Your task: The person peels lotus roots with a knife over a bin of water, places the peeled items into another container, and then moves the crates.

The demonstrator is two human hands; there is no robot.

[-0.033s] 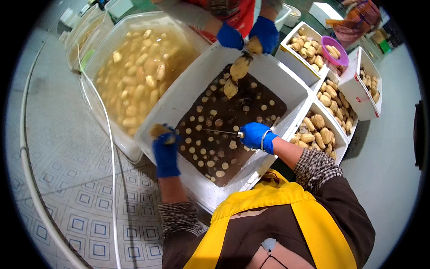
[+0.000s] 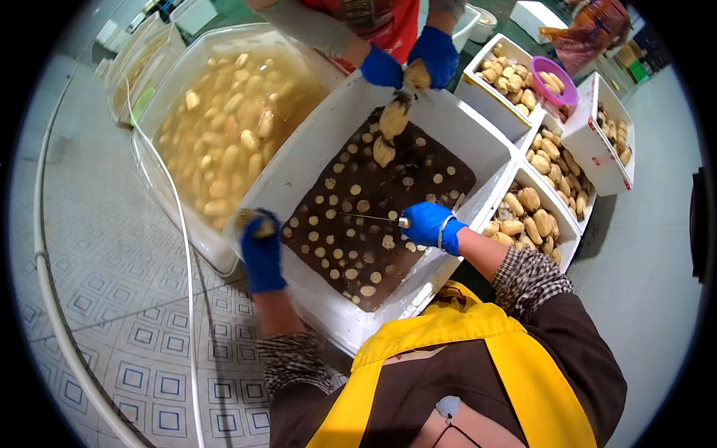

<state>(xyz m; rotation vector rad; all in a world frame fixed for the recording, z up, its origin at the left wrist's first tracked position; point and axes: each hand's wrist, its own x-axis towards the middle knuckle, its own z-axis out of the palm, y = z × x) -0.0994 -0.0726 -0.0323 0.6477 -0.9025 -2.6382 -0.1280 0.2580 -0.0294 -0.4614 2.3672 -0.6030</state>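
My right hand, in a blue glove, is closed around the handle of a thin-bladed knife. Its blade points left over a white foam box of dark water, where several pale round slices float. At the box's left wall my left hand, also blue-gloved and somewhat blurred, grips a tan piece of lotus root. Across the box, a co-worker's two blue-gloved hands hold a jointed lotus root that hangs down toward the water.
To the left stands a translucent tub of cloudy water full of lotus roots. On the right are foam boxes of lotus roots and a purple basin. A white hose crosses the patterned floor.
My left hand has shifted slightly left with the lotus root piece, toward the tub. My right hand and knife stay nearly still. The co-worker's hands hardly differ.
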